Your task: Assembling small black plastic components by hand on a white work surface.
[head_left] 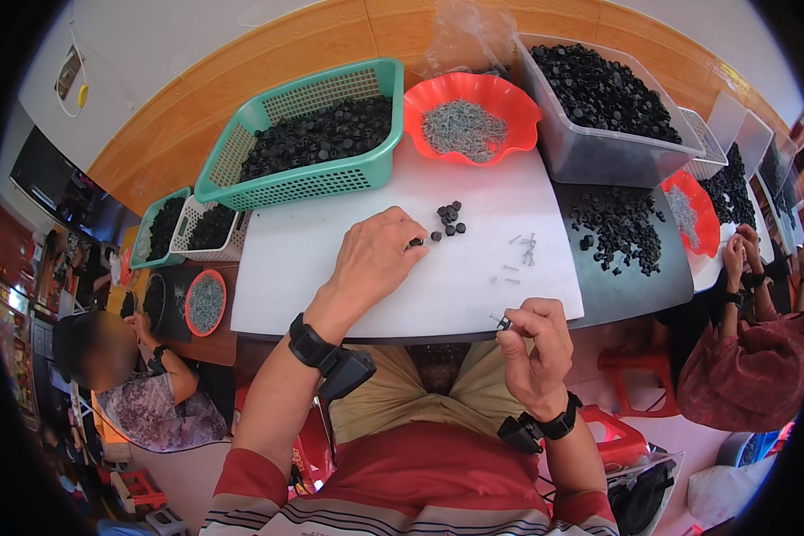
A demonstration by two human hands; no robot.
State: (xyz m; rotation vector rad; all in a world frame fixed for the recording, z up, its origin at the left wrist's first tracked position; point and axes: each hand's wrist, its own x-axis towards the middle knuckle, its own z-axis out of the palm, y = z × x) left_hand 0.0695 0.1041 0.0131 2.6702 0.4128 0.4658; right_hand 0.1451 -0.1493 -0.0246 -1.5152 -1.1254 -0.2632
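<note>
My left hand reaches over the white board, its thumb and fingertips closed on a small black plastic cap. Just beyond those fingertips lies a little group of similar black caps. At the board's near right edge my right hand pinches a small black plastic clip, from which a thin metal nail sticks out. Several loose nails are scattered on the board between the two hands, toward the right.
Along the back stand a green basket of black caps, a red scalloped bowl of nails and a clear bin of black parts. More black clips cover a dark mat at right. People work on both sides.
</note>
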